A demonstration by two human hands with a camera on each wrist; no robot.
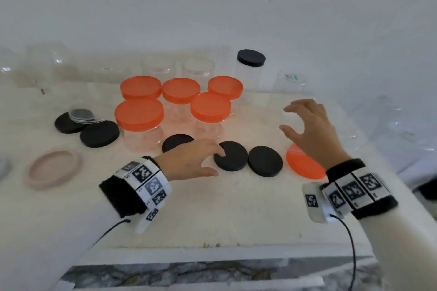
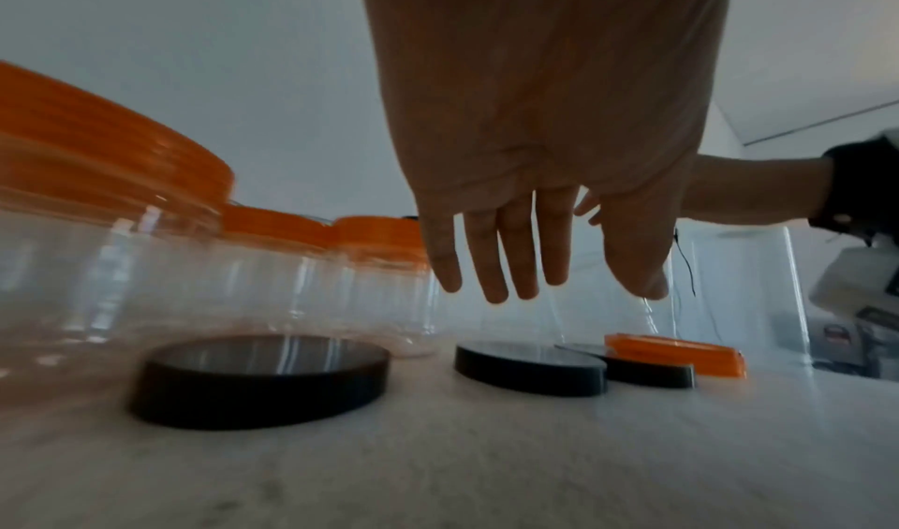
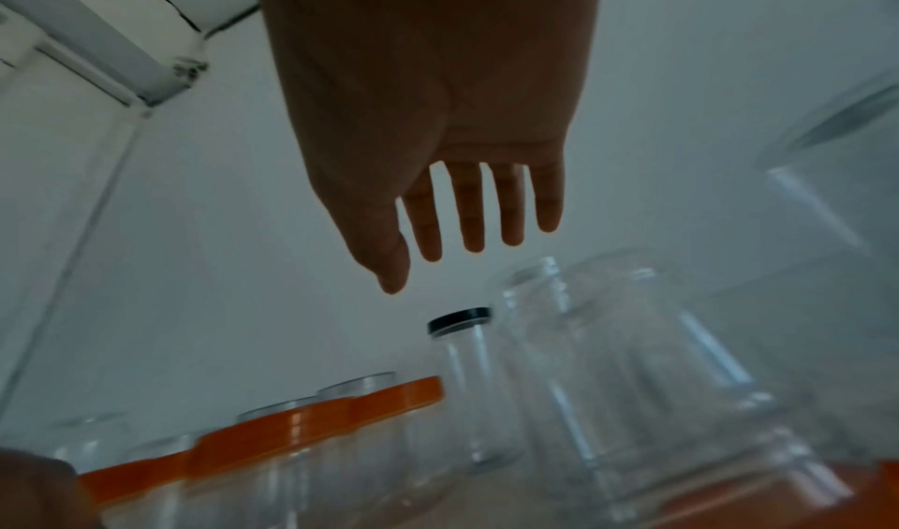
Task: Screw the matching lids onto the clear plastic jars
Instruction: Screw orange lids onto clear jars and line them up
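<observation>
A: At the table's left (image 1: 59, 208), 2 black lids (image 1: 99, 133) lie loose beside 5 orange-lidded jars (image 1: 139, 123), probably grouped as finished.

B: And the left hand (image 1: 189, 160)?

A: Fingers relaxed over a black lid (image 1: 233, 156), holding nothing, likely choosing it.

B: Farther right?

A: The right hand (image 1: 307, 130) is spread wide, empty, near uncapped clear jars (image 3: 632, 364).

No readable text anywhere; the wristbands (image 1: 144, 179) carry only black-and-white square marker patterns
</observation>
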